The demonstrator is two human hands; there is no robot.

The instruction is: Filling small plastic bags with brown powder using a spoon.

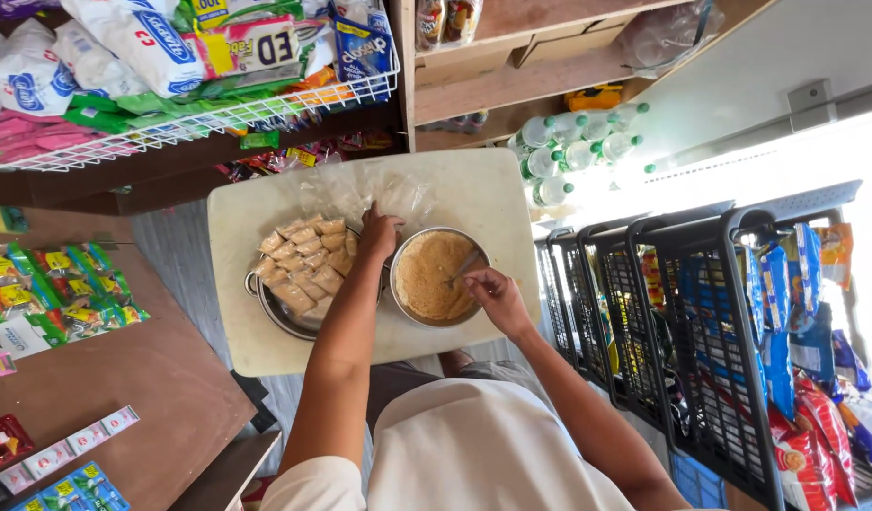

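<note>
- A pale counter fills the frame's centre.
- Left of centre, a metal pan is heaped with small filled packets.
- At centre, a steel bowl is filled with brown powder.
- The left hand is pinched on clear plastic bags.
- The right hand is clenched on a spoon; powder could be spilled if the spoon is overloaded.

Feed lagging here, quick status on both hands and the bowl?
Left hand on clear plastic bags. Right hand holds spoon in bowl of brown powder. Pan of filled packets beside it; nothing blocking.
</note>
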